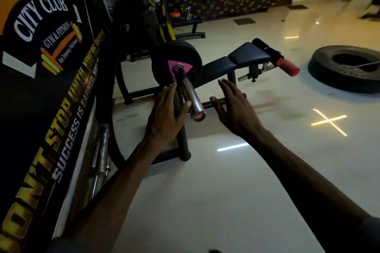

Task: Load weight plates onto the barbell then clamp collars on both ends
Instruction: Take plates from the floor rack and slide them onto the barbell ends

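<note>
The barbell's steel sleeve [190,98] points toward me, its red end cap facing the camera. One black weight plate [176,56] with a pink label sits far up the sleeve against the collar stop. My left hand [167,112] hovers flat just left of the sleeve end, fingers spread, holding nothing. To the right of the sleeve, my right hand [234,107] is also flat with fingers apart. Neither hand touches the bar or the plate. No clamp collar is visible.
A black bench [246,55] with red roller pads stands behind the bar. A large tyre [347,68] lies on the floor at right. A banner wall [41,68] runs along the left, with spare bars [100,156] leaning at its foot. Pale tiled floor spreads below.
</note>
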Action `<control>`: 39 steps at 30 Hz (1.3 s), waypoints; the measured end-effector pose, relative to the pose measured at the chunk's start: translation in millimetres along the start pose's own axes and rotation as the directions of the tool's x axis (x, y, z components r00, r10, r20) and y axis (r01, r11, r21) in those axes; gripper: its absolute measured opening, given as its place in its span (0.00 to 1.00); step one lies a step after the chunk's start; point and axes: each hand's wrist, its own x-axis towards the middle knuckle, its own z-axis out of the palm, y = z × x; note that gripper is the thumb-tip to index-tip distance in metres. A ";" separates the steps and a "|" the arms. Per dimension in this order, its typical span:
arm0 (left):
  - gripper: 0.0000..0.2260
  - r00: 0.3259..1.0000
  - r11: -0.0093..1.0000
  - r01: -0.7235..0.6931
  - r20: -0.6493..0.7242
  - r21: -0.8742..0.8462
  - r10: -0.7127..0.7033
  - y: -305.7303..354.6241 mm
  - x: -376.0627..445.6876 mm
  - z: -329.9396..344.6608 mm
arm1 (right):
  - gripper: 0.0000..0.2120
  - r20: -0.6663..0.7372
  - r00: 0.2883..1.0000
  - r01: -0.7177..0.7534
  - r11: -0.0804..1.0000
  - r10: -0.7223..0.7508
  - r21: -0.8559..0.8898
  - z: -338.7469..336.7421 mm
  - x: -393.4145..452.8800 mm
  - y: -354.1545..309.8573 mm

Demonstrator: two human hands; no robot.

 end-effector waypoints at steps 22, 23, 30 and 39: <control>0.31 0.871 0.922 -0.361 0.304 -0.139 0.386 216.6 70.9 243.0 | 0.32 -0.183 0.897 -0.439 0.859 0.402 -0.266 -171.3 -109.9 254.3; 0.31 0.863 0.922 -0.363 0.323 -0.137 0.388 228.1 81.1 260.0 | 0.32 -0.188 0.889 -0.455 0.849 0.418 -0.267 -180.3 -108.5 271.1; 0.31 0.823 0.915 -0.364 0.400 -0.173 0.403 305.1 148.1 363.1 | 0.31 -0.221 0.858 -0.509 0.821 0.463 -0.258 -234.6 -85.5 377.1; 0.33 0.763 0.854 -0.496 0.391 -0.159 0.516 388.6 271.2 507.0 | 0.30 -0.280 0.796 -0.603 0.746 0.537 -0.284 -270.3 -20.2 536.7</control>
